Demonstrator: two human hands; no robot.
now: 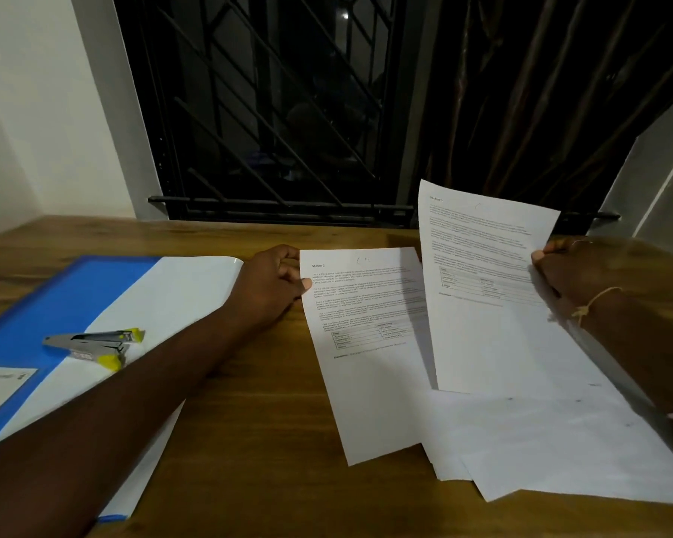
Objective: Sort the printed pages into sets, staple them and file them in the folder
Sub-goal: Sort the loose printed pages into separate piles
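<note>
**Left hand pinches one printed page, right hand lifts a second one**

The left hand (276, 281) pinches the upper left edge of a printed page (370, 343) between thumb and fingers. This page lies almost flat on the wooden table (269, 421), to the right of the blue folder (55, 304). Its heading seems to read "Section 3", and there is a handwritten mark at the top that I cannot read. The right hand (572, 273), with a thread bracelet (595, 300) at the wrist, grips the right edge of a second printed page (490, 304). That page is raised and tilted, farther right of the folder, and its heading is too blurred to give the number. Under it, farthest from the folder, a loose pile of pages (560, 452) is fanned out on the table. The folder lies open with white sheets (171, 297) inside, and a grey and yellow stapler (94, 345) rests on it.

I judge that the step in hand is the sorting, with two pages being compared. To do it well, read both headings before putting a page down. Give each set its own place between the folder and the pile, so that the sets do not mix with the unsorted pages. Hold the pages by the edge only, so that they do not crease. Square the edges of a set on the table before taking the stapler from the folder, because a fanned set would be stapled crooked.
</note>
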